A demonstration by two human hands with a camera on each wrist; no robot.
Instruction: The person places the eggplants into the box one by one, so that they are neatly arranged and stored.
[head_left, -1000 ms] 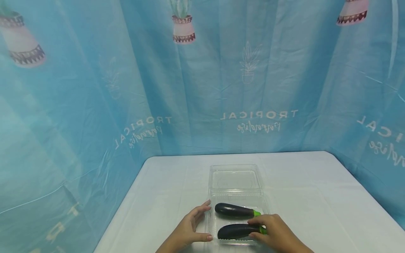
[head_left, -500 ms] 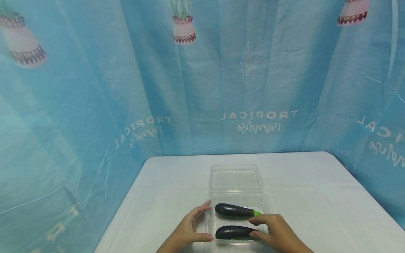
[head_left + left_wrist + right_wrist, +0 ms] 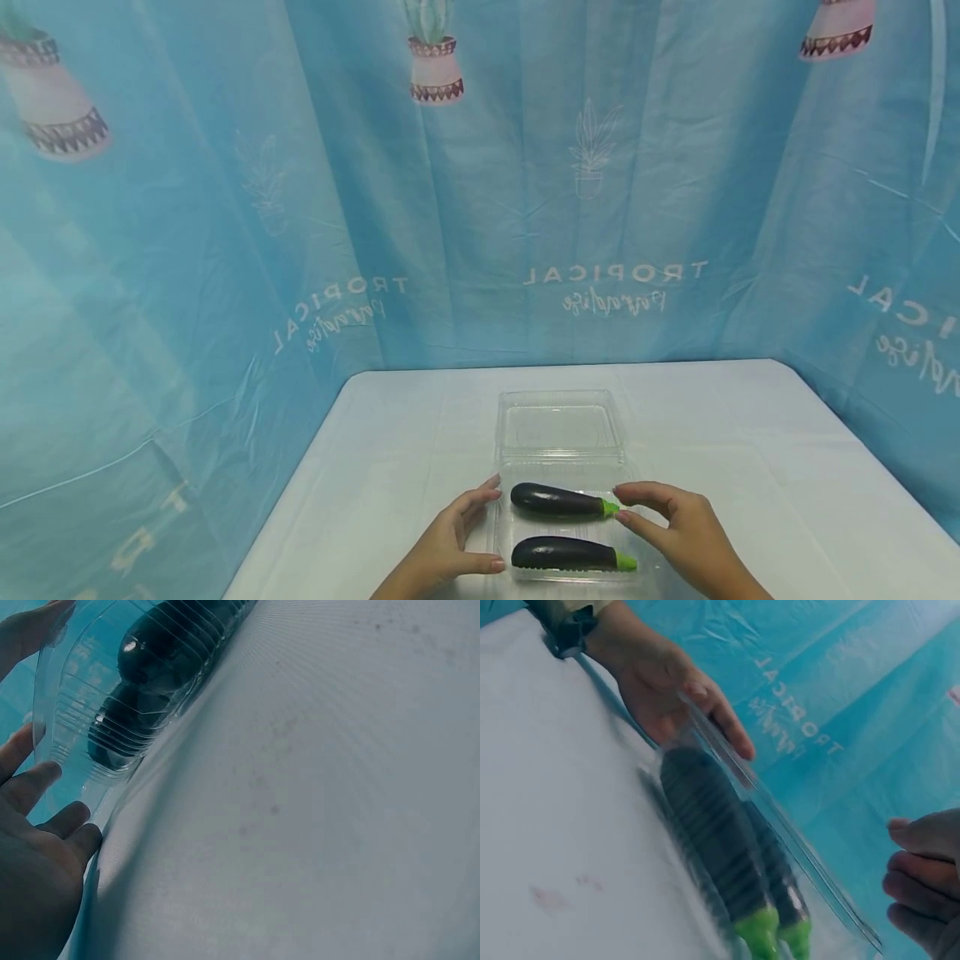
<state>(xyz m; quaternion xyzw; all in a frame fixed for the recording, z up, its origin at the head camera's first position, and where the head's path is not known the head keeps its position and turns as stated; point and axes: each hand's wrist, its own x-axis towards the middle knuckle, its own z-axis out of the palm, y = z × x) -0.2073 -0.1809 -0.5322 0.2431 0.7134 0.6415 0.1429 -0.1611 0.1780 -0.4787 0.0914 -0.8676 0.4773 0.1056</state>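
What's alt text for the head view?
Two long, glossy black, green-ended eggplants lie in an open rectangular clear plastic container on a white table. A person's left hand is at the container's left edge; the right hand hovers, holding nothing.

The right hand [image 3: 686, 527] has let go of the nearer eggplant [image 3: 564, 553] and moved up beside the farther eggplant [image 3: 555, 500]. The nearer one's stem [image 3: 626, 562] now shows uncovered, slightly lower in the head view.
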